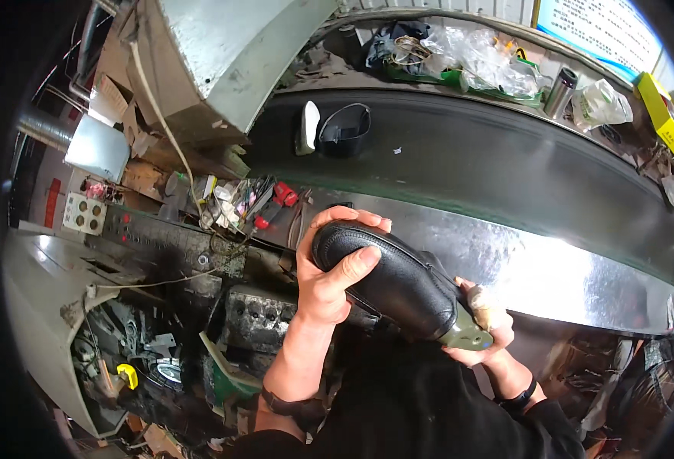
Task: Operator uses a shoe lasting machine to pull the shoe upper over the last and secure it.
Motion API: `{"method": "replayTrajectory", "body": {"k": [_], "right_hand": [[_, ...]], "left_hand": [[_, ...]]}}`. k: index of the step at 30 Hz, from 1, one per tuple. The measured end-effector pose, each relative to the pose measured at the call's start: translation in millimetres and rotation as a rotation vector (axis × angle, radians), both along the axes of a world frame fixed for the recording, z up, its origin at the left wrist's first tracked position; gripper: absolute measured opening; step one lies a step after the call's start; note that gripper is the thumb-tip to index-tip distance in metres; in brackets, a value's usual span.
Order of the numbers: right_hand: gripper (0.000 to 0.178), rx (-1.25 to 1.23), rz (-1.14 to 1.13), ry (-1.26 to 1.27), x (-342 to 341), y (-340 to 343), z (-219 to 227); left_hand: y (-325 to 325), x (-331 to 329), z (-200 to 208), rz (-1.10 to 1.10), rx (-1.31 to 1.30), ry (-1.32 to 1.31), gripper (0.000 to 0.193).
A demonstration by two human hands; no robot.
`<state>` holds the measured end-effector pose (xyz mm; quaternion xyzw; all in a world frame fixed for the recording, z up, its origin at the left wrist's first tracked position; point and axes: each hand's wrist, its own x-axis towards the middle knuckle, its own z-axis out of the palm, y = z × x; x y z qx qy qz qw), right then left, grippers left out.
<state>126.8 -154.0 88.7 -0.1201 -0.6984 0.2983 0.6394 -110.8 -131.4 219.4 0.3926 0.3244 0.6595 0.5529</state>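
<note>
A black leather shoe upper (398, 283) is stretched over a green shoe last (465, 332), which shows at its lower right end. Both my hands hold it up in front of my body, tilted. My left hand (331, 268) wraps round the rounded toe end, thumb pressed on the leather and fingers over the far edge. My right hand (493, 325) grips the end where the green last sticks out, and a pale wrap covers one finger or the thumb. The underside of the shoe is hidden from this view.
Beyond the hands runs a dark conveyor belt (459, 153) with a shiny metal edge (528, 260). On it lie a black strap-like piece (344, 131) and a white-topped piece (307, 128). Machinery (53, 321) fills the left; a green tray (459, 76) of plastic bags stands behind.
</note>
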Motion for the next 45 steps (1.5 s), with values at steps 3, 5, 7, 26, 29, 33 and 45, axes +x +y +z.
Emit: {"method": "replayTrajectory", "body": {"k": [3, 5, 7, 26, 29, 33, 45], "right_hand": [[0.088, -0.112, -0.004, 0.039, 10, 0, 2], [0.093, -0.209, 0.049, -0.005, 20, 4, 6], [0.095, -0.257, 0.052, 0.036, 25, 8, 0], [0.025, -1.580, -0.166, 0.247, 210, 201, -95], [0.030, -1.452, -0.844, 0.113, 297, 202, -118], [0.028, -0.703, -1.411, -0.341, 222, 212, -139], [0.040, -1.684, -0.125, 0.571, -76, 177, -99]], "left_hand": [[13, 5, 6, -0.039, 0.080, 0.168, 0.048], [24, 8, 13, -0.074, 0.166, 0.249, 0.049], [33, 6, 15, -0.127, 0.219, 0.244, 0.049], [21, -126, -281, -0.048, -0.606, 0.518, 0.034], [31, -140, -274, -0.018, -0.558, 0.647, 0.027], [87, -102, -223, 0.046, -0.199, 0.884, 0.027], [273, -59, -223, 0.065, 0.279, 1.134, 0.080]]}}
